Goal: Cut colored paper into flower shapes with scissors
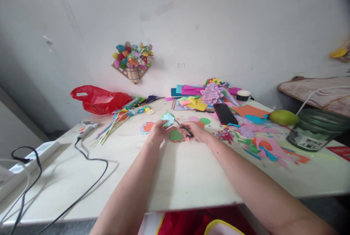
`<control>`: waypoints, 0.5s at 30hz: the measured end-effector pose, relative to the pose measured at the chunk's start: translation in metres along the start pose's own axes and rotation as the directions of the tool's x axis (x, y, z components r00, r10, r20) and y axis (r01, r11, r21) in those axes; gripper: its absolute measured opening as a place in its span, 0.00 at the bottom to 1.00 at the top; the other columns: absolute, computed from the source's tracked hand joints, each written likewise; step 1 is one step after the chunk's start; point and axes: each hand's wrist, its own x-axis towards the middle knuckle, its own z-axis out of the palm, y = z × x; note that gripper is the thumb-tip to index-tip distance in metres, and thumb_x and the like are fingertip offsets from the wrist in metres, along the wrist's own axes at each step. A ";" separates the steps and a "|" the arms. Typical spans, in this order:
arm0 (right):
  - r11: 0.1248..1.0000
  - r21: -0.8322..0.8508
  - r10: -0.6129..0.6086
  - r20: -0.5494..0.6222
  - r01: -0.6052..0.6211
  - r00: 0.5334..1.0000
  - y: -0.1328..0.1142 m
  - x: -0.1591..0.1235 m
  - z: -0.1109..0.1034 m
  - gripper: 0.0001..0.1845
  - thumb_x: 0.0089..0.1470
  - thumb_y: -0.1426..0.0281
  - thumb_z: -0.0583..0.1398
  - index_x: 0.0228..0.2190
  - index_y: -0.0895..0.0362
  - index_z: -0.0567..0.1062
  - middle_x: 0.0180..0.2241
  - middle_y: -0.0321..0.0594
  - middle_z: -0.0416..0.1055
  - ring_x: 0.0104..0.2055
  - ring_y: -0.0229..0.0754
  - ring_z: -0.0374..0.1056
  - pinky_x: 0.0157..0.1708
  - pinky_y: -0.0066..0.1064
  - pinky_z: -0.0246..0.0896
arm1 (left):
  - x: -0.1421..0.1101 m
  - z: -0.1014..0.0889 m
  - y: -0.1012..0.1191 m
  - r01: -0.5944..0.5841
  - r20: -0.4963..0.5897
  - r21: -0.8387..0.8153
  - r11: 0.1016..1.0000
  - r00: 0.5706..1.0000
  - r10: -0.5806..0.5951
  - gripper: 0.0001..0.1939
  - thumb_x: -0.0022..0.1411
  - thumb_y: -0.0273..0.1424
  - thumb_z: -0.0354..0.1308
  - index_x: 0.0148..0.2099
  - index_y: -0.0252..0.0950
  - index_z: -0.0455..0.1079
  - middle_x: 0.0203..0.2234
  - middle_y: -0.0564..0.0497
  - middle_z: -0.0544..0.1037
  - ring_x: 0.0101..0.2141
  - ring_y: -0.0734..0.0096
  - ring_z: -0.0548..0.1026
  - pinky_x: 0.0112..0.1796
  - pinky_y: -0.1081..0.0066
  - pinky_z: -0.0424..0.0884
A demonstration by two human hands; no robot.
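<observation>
Between the fingers of my left hand (158, 131) is a light blue flower cutout (168, 119) with a green edge showing around it. My right hand (194, 131) is closed around dark-handled scissors (187, 130), whose blades point up and left toward the cutout. Whether the blades touch it is too small to tell. Under and between the hands lies a green scalloped piece (176, 135) with an orange edge. An orange and light blue round piece (147, 128) rests just left of my left hand. Beyond the scissors lies a green disc (205, 121).
Left are a hot glue gun (89, 128) with its cord, a power strip (35, 158), thin sticks (115, 128) and a red plastic bag (100, 100). Right are a phone (225, 114), coloured scraps (269, 147), a yellow-green fruit (283, 117) and a glass jar (314, 130).
</observation>
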 end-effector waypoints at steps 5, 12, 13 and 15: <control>0.999 -0.012 -0.040 0.017 0.041 0.999 0.008 0.004 -0.003 0.16 0.44 0.62 0.64 0.32 0.60 0.71 0.15 0.28 0.63 0.12 0.29 0.58 0.09 0.19 0.43 | -0.004 0.004 0.000 0.009 0.009 0.004 1.000 1.000 -0.009 0.10 0.47 0.19 0.55 0.34 0.34 0.69 0.27 0.50 0.77 0.28 0.67 0.76 0.32 0.65 0.75; 0.999 0.011 -0.047 0.031 0.047 0.998 0.003 0.001 -0.001 0.16 0.45 0.60 0.62 0.31 0.60 0.71 0.15 0.29 0.64 0.12 0.29 0.58 0.09 0.20 0.42 | -0.002 0.001 -0.003 -0.009 0.066 0.029 1.000 0.998 0.007 0.11 0.46 0.18 0.55 0.33 0.33 0.71 0.28 0.49 0.78 0.27 0.69 0.76 0.33 0.66 0.75; 0.998 0.020 -0.057 0.037 0.056 0.998 0.004 0.001 -0.001 0.17 0.45 0.60 0.62 0.31 0.60 0.71 0.15 0.29 0.64 0.13 0.30 0.58 0.09 0.20 0.43 | -0.001 0.000 -0.004 -0.012 0.078 0.029 1.000 0.997 0.010 0.11 0.46 0.18 0.56 0.33 0.33 0.71 0.28 0.49 0.78 0.28 0.69 0.76 0.33 0.66 0.75; 0.997 0.034 -0.072 0.045 0.071 0.996 0.006 0.002 -0.001 0.17 0.45 0.60 0.62 0.31 0.60 0.70 0.15 0.29 0.64 0.13 0.30 0.59 0.09 0.20 0.44 | 0.001 -0.001 -0.006 -0.014 0.096 0.035 0.999 0.995 0.011 0.11 0.45 0.19 0.57 0.33 0.33 0.71 0.29 0.49 0.78 0.28 0.68 0.76 0.32 0.67 0.75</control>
